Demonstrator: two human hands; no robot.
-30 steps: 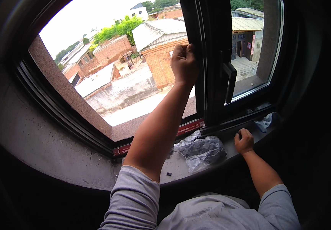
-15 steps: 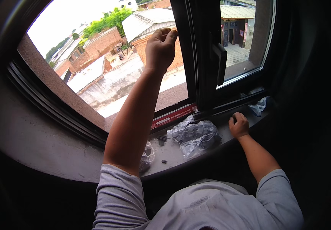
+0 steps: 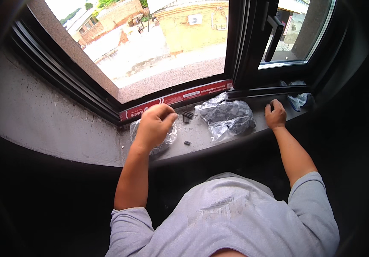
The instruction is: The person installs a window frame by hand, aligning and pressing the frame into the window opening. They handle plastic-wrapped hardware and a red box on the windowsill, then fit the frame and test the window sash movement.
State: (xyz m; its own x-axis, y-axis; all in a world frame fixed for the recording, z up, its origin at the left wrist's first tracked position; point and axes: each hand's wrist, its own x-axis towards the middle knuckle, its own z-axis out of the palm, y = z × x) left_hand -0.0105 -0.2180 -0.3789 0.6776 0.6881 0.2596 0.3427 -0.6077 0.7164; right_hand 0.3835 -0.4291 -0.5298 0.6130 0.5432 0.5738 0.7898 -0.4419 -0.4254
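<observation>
My left hand (image 3: 155, 125) hangs over a clear plastic bag (image 3: 170, 136) on the window sill. Its fingers are loosely curled, the thumb apart from them, and nothing shows between. The hand covers much of that bag. My right hand (image 3: 275, 115) rests at the sill's right part, fingers curled in; a dark spot shows between thumb and forefinger, too small to name. Between the hands lies a bigger clear bag (image 3: 229, 118) full of dark pieces. Small black pieces (image 3: 187, 115) lie left of it, and a single black piece (image 3: 187, 143) sits nearer the sill's front edge.
A dark window frame (image 3: 235, 51) rises behind the sill, with a black handle (image 3: 274, 38) on the right sash. Red printed tape (image 3: 180, 97) runs along the frame's bottom. Another plastic bag (image 3: 297, 102) lies at the far right. The grey sill (image 3: 56, 137) curves away left.
My left hand has come down from in front of the window pane to above the left bag, and its pinch has loosened. My right hand stays at the sill. The view has tilted downward.
</observation>
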